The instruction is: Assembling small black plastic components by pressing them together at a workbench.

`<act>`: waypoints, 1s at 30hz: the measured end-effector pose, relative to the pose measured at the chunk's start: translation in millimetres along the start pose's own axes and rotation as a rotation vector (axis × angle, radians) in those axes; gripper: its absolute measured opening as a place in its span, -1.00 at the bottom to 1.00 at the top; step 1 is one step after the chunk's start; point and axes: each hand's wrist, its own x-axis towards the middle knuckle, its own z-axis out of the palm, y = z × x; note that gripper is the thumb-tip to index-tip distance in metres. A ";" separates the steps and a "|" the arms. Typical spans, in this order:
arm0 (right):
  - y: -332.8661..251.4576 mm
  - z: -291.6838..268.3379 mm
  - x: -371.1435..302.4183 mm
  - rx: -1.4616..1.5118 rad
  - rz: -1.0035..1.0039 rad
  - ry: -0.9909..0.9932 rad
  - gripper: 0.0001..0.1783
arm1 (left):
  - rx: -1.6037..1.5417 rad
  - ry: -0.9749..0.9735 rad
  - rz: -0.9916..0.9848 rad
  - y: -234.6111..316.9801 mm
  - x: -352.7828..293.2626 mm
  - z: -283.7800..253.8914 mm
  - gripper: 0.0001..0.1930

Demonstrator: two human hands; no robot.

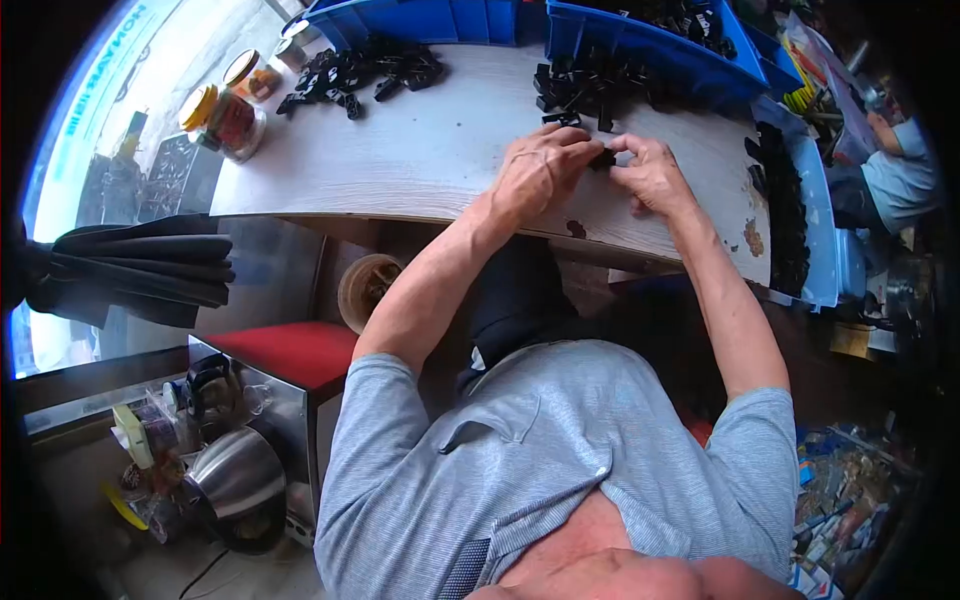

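My left hand [538,172] and my right hand [652,178] meet over the pale worktop [400,165], close to its front edge. Between their fingertips is a small black plastic part [603,159], mostly covered by the fingers. Both hands are closed around it in a pinch, the left from one side and the right from the other. Just beyond them lies a heap of similar black plastic parts [580,88]. Another heap of black parts [340,75] spreads over the far left of the worktop.
Blue bins [650,45] line the back; a light blue bin [818,215] of black parts stands at the right edge. Two lidded jars [232,125] sit at the left corner. A bucket [358,295] and a red-topped cabinet [280,352] are below left. Another person [900,175] is far right.
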 end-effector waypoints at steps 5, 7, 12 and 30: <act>0.4 -0.2 0.8 0.005 -0.008 -0.019 -0.62 | 0.010 -0.062 0.013 5.2 4.2 2.6 -0.57; -1.2 0.2 -1.1 -0.001 -0.001 -0.010 -0.62 | 0.032 -0.070 0.020 7.3 3.9 1.7 -0.55; -1.1 3.3 -3.2 -0.066 -0.012 0.031 -0.69 | 0.079 -0.165 -0.044 10.3 -3.6 -3.5 -0.45; -8.1 3.9 -3.3 -0.047 -0.041 -0.020 -0.73 | 0.227 -0.257 -0.099 23.2 -15.2 -8.8 -0.25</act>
